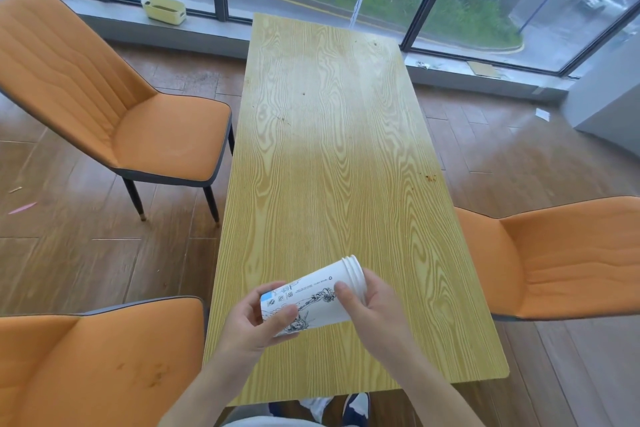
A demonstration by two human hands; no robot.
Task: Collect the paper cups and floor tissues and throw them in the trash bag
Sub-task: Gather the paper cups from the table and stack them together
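A nested stack of white paper cups with black line drawings lies on its side between both hands, above the near end of the wooden table. Their rims point up and to the right. My left hand grips the base end. My right hand grips the rim end, thumb across the cup wall. A white scrap of paper or tissue lies on the floor at the far right. No trash bag is in view.
Three orange chairs stand around the table: one at the left, one at the near left, one at the right. A pale yellow box sits on the window sill. Small pink litter lies on the left floor.
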